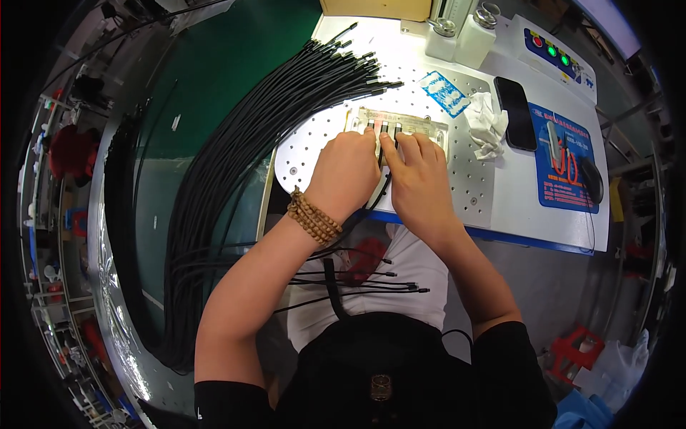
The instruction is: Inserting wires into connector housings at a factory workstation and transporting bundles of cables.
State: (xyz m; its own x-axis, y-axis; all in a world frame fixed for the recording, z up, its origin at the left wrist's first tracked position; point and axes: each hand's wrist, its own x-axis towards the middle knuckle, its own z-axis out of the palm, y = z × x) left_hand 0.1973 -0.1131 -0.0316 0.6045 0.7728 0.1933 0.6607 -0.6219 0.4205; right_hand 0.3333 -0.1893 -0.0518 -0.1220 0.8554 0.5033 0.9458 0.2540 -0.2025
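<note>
Your left hand (348, 168) and right hand (416, 174) press fingertips on black cable ends (384, 130) seated in the flat fixture (429, 129) on the white surface (500, 200); neither hand is clenched.

Your left hand (348, 171) and right hand (418, 179) lay side by side on the fixture plate (400, 125), which sat on the perforated board (457, 182) of the bench (514, 207) in front of you. To your left, a thick bundle of cables (243, 150) ran from the board's far edge down past your left elbow. Right of the fixture lay a crumpled cloth (487, 123), then a phone (516, 113), then a mat (564, 161) with a mouse (592, 179) on it. Two dispenser bottles (461, 34) stood behind the fixture. A few loose cables (371, 282) crossed your lap.
</note>
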